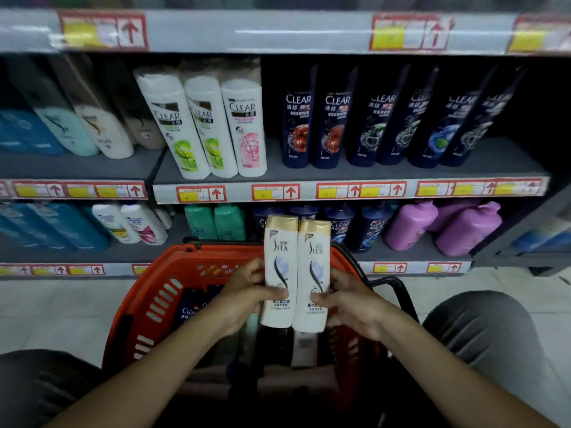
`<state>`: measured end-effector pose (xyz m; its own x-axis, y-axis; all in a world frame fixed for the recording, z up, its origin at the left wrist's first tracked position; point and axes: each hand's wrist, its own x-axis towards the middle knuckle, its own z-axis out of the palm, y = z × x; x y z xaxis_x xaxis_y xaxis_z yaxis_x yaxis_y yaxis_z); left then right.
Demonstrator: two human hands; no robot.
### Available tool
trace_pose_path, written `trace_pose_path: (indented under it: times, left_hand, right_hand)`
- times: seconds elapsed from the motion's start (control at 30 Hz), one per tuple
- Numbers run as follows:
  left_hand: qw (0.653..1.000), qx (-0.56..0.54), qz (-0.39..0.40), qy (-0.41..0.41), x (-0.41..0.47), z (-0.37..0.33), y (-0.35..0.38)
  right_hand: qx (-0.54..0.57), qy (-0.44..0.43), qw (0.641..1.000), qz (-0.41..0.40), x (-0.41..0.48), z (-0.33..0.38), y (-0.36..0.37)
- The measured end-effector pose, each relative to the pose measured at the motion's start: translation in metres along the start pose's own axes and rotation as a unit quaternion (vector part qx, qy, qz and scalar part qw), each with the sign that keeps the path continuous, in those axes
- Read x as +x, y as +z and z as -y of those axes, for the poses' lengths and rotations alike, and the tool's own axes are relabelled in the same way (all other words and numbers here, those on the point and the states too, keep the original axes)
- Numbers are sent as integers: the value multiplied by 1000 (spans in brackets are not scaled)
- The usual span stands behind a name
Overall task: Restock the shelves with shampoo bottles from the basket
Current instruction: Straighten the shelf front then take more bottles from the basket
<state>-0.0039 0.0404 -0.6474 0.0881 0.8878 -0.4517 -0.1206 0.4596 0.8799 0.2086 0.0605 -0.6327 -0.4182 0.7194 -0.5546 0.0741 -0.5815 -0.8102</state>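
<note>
The left hand (247,296) grips one white gold-capped shampoo bottle (278,270), thumb across its label; touching it, a second like bottle (312,274) is pinched by the right hand (349,304). Both stand upright above the red basket (148,301), which holds dark bottles (190,313). Behind, the middle shelf (340,173) has bare grey board before its white and navy rows.

Dim shop aisle, pale tiled floor (55,307) running under grey metal shelving (346,173) that fills the far side. Red-and-yellow price tags (275,192) with up arrows clipped along each shelf's front edge; top tags blurred. Lower dark grey rack (525,242) at the right edge, set at an angle.
</note>
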Motion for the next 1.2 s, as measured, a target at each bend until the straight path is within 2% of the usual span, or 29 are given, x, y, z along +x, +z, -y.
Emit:
trace_pose_path:
  times: [0.2,0.37,0.67,0.77,0.93,1.2]
  left_hand:
    - [991,61,13,121,-4,-92,63]
    - [973,100,59,200,2,-166,120]
    - [926,130,125,331,35,-306,254]
    - [913,125,139,361,51,-345,296]
    - [897,128,118,406,83,-396,358]
    - [884,156,85,432,139,-430,415]
  right_hand:
    - [-49,-133,989,-49,-48,75,-40]
    - [-75,-231,965,-97,-88,138,-84]
    - [-118,-394,898,-158,-152,262,-184]
    - [-137,-432,868,-201,-166,302,-220]
    - [-165,-472,829,-249,-173,358,-271]
    - [-127,-470,818,-305,-136,403,-344]
